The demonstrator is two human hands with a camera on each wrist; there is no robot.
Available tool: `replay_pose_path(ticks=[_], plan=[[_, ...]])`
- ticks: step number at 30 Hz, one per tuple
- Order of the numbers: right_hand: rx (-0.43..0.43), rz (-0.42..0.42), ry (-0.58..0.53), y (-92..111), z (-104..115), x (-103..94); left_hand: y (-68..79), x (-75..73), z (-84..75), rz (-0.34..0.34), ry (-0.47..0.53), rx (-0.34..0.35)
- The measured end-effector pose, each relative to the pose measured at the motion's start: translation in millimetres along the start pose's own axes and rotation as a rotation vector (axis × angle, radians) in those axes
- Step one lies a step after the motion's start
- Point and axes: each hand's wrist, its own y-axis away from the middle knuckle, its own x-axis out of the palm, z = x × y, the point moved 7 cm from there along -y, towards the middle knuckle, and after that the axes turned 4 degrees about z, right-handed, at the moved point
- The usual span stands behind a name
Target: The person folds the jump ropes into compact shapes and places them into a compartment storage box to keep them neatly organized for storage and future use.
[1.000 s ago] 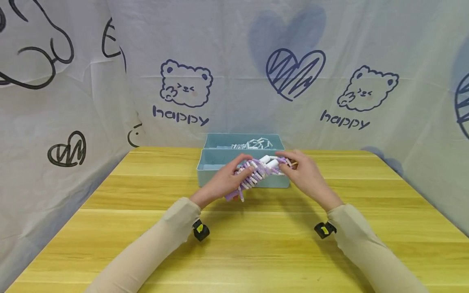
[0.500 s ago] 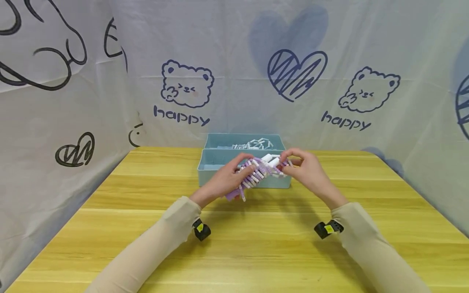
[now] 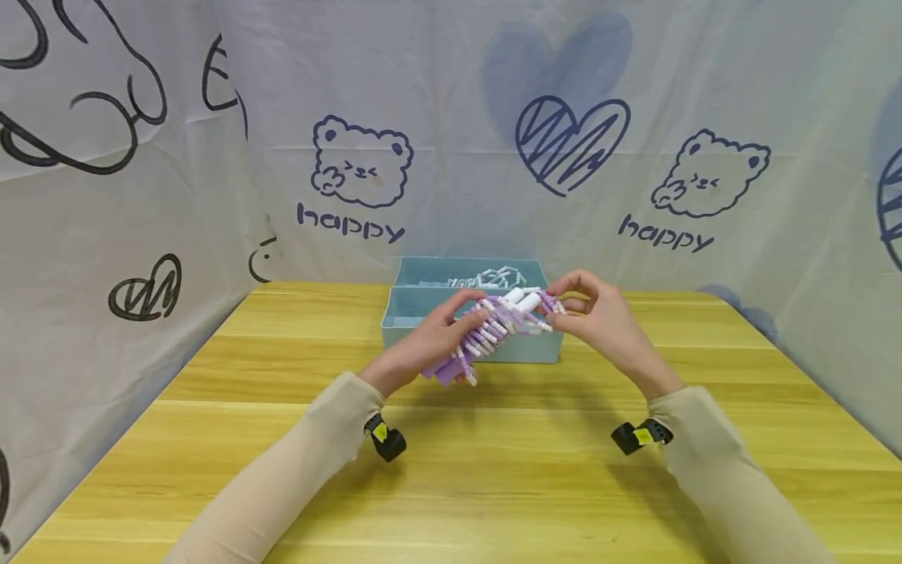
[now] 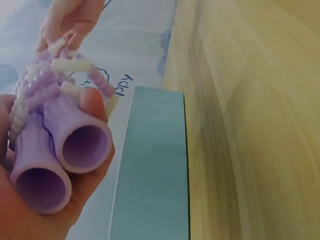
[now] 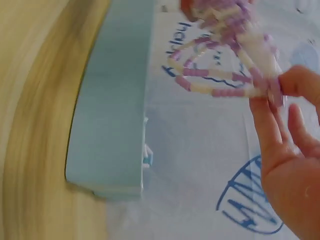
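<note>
A beaded jump rope (image 3: pixel 486 333) in purple and white is bundled around its two handles, held above the table in front of the box. My left hand (image 3: pixel 440 337) grips the bundle and both handles. Close up in the left wrist view, the flared, hollow purple handle ends (image 4: pixel 85 147) face the camera, with the thumb and fingers around them. The white handle tips (image 3: pixel 528 303) point away to the upper right. My right hand (image 3: pixel 599 321) pinches beaded strands at the far end of the bundle. The right wrist view shows loose bead loops (image 5: pixel 220 92) beside its fingertips.
Just behind the hands stands a light blue box (image 3: pixel 405 337). A second blue box (image 3: pixel 468 269) behind it contains another beaded rope (image 3: pixel 500 276), pale white. The wooden table (image 3: pixel 493 486) reaches back to a printed curtain (image 3: pixel 451 180).
The right hand has shifted slightly right and its fingers have changed their place on the strands. The left hand keeps its grip, and the bundle has tilted a little, showing both purple handle ends.
</note>
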Motion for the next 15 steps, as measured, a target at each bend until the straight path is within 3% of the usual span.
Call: replay_pose_path(ticks=[10,15], plan=[[0.052,0.072,-0.421,-4,-5,0.8,1.5,0.9,-4.0,0.055,0.046,0.006],[0.038,0.171,-0.515,-3,-4,10.0,0.9,3.1,-4.0,0.083,0.021,-0.004]])
